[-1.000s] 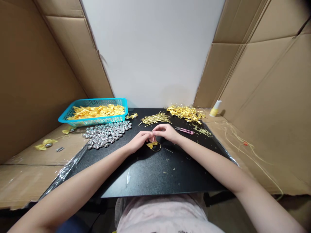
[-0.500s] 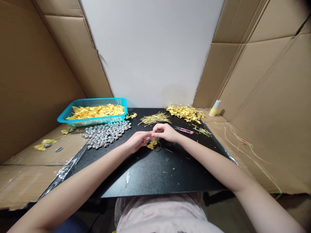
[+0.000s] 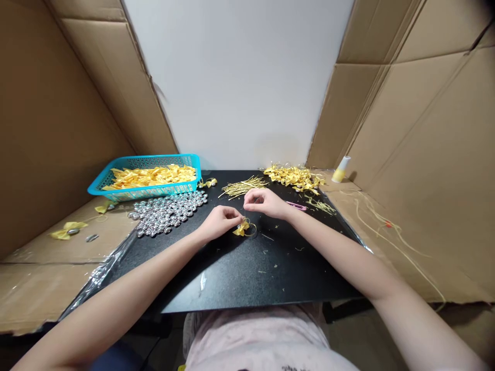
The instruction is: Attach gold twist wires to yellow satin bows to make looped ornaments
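The black counter (image 3: 232,281) spreads before me. At its far left sits the blue basket (image 3: 154,192) of loose yellow ribbon bows, with a spread of silver beads (image 3: 168,214) just on its near side. At the far right lies a heap of beaded bows (image 3: 294,178).

My left hand (image 3: 218,222) and right hand (image 3: 267,204) meet near the middle, on the near side of the gold ties (image 3: 243,187). The pink snips (image 3: 297,206) lie partly hidden beyond my right wrist.

Between my hands is one yellow bow (image 3: 240,229), low over the counter; I can't tell whether it touches. Its long axis slants from near left to far right. My left fingers are nearer, pinched together at its far edge, seemingly gripping it, though the exact hold is hidden. My right fingers are farther off, on the bow's far side and a little right, tips closed on what looks like a thin strand leading down toward it. The bow's cord loop (image 3: 256,230) curls out to the right.
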Demonstrator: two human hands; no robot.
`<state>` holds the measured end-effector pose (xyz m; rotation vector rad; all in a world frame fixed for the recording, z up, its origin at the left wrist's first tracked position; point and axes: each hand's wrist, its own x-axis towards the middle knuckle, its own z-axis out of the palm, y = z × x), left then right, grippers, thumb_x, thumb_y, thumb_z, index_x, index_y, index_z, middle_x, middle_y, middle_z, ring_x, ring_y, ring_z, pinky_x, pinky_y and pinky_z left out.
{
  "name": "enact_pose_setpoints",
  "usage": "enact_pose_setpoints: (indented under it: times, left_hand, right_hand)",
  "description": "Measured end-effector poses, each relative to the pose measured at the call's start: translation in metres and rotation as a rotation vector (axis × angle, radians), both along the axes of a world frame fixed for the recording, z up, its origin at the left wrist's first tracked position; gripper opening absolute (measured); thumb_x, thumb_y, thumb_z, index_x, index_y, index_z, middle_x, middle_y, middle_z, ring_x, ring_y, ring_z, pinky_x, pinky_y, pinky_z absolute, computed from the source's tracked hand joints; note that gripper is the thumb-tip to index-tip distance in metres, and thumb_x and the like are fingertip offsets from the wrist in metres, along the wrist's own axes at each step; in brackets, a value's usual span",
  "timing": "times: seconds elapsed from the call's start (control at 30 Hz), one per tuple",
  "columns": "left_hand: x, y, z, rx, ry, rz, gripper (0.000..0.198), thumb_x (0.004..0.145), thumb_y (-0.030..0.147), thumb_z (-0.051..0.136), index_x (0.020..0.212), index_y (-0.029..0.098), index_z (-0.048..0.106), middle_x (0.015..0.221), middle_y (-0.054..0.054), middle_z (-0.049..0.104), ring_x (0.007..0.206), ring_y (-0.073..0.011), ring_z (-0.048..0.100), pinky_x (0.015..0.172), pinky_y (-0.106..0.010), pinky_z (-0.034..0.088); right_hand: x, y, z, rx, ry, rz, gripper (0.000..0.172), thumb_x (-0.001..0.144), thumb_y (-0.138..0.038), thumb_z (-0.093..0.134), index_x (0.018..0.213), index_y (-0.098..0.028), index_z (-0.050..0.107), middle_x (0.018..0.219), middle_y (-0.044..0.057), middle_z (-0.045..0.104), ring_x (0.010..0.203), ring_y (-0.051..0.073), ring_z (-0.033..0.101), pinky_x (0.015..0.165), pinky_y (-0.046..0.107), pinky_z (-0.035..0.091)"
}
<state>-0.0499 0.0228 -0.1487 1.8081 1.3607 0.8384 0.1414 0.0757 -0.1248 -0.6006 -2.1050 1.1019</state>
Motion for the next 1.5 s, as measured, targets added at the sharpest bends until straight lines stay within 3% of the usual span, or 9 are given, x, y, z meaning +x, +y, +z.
enact_pose_setpoints:
  times: [0.1, 0.23, 0.37, 0.53, 0.63, 0.73, 0.9, 1.03, 1.5]
  left_hand:
    - [-0.002, 0.000, 0.001, 0.129, 0.109, -0.036, 0.023, 0.072, 0.036, 0.064, 0.066, 0.014, 0.070, 0.060, 0.001, 0.061, 0.050, -0.0098, 0.042, 0.050, -0.023, 0.030]
    - [-0.005, 0.001, 0.003, 0.283, 0.199, -0.153, 0.019, 0.076, 0.032, 0.063, 0.066, 0.016, 0.068, 0.081, -0.004, 0.067, 0.068, -0.0140, 0.057, 0.063, -0.024, 0.042]
    - [-0.008, 0.001, 0.004, 0.373, 0.285, -0.221, 0.017, 0.079, 0.030, 0.062, 0.070, 0.018, 0.069, 0.082, -0.004, 0.065, 0.078, -0.0174, 0.061, 0.076, -0.029, 0.046]
    - [-0.011, 0.001, 0.009, 0.439, 0.353, -0.224, 0.014, 0.079, 0.028, 0.061, 0.070, 0.019, 0.068, 0.082, -0.004, 0.065, 0.082, -0.0196, 0.061, 0.078, -0.031, 0.046]
    - [-0.011, -0.001, 0.012, 0.462, 0.350, -0.192, 0.009, 0.075, 0.021, 0.059, 0.077, 0.018, 0.067, 0.086, -0.004, 0.066, 0.082, -0.0192, 0.060, 0.076, -0.031, 0.045]
    - [-0.008, -0.003, 0.013, 0.464, 0.312, -0.153, 0.020, 0.073, 0.015, 0.053, 0.088, 0.017, 0.067, 0.089, -0.003, 0.067, 0.074, -0.0160, 0.056, 0.067, -0.027, 0.044]
    - [0.001, -0.006, 0.008, 0.372, 0.188, -0.138, 0.020, 0.080, 0.030, 0.059, 0.090, 0.017, 0.068, 0.081, -0.002, 0.068, 0.062, -0.0126, 0.049, 0.060, -0.025, 0.042]
    - [0.008, -0.003, 0.003, 0.346, 0.178, -0.180, 0.024, 0.083, 0.038, 0.060, 0.087, 0.017, 0.071, 0.084, -0.003, 0.070, 0.063, -0.0122, 0.054, 0.059, -0.024, 0.043]
    - [-0.002, 0.006, 0.004, 0.429, 0.310, -0.306, 0.021, 0.086, 0.035, 0.059, 0.076, 0.019, 0.069, 0.086, -0.004, 0.069, 0.086, -0.0194, 0.059, 0.085, -0.034, 0.043]
  right_hand:
    - [0.004, 0.001, 0.007, -0.006, 0.008, -0.002, 0.017, 0.073, -0.031, 0.069, 0.070, -0.016, 0.063, 0.083, 0.002, 0.059, 0.080, 0.014, 0.054, 0.069, 0.027, 0.041]
    - [0.010, 0.002, 0.017, 0.006, 0.005, 0.004, 0.016, 0.074, -0.031, 0.068, 0.071, -0.016, 0.062, 0.084, 0.002, 0.058, 0.079, 0.014, 0.054, 0.069, 0.027, 0.041]
    - [0.016, 0.005, 0.024, 0.043, -0.063, 0.026, 0.015, 0.073, -0.030, 0.068, 0.070, -0.016, 0.063, 0.083, 0.003, 0.060, 0.077, 0.014, 0.053, 0.068, 0.028, 0.041]
    - [0.022, 0.007, 0.029, 0.062, -0.081, -0.004, 0.015, 0.074, -0.030, 0.068, 0.071, -0.016, 0.063, 0.082, 0.002, 0.059, 0.077, 0.014, 0.053, 0.068, 0.028, 0.041]
    - [0.021, 0.007, 0.028, 0.071, -0.083, -0.003, 0.015, 0.074, -0.030, 0.068, 0.071, -0.016, 0.064, 0.082, 0.003, 0.060, 0.076, 0.013, 0.053, 0.066, 0.027, 0.041]
    - [0.018, 0.005, 0.025, 0.079, -0.088, 0.014, 0.013, 0.074, -0.028, 0.068, 0.072, -0.016, 0.064, 0.083, 0.003, 0.061, 0.074, 0.013, 0.053, 0.066, 0.027, 0.041]
    - [0.011, 0.002, 0.019, 0.098, -0.076, -0.003, 0.010, 0.074, -0.025, 0.068, 0.071, -0.016, 0.066, 0.078, 0.002, 0.062, 0.072, 0.012, 0.053, 0.065, 0.026, 0.041]
    - [0.005, -0.002, 0.015, 0.116, -0.034, -0.046, 0.009, 0.074, -0.024, 0.067, 0.071, -0.016, 0.065, 0.077, 0.001, 0.062, 0.072, 0.013, 0.054, 0.065, 0.027, 0.041]
    - [0.007, 0.004, 0.014, 0.105, 0.014, -0.083, 0.014, 0.074, -0.029, 0.067, 0.071, -0.016, 0.063, 0.076, 0.000, 0.059, 0.069, 0.012, 0.051, 0.066, 0.028, 0.040]
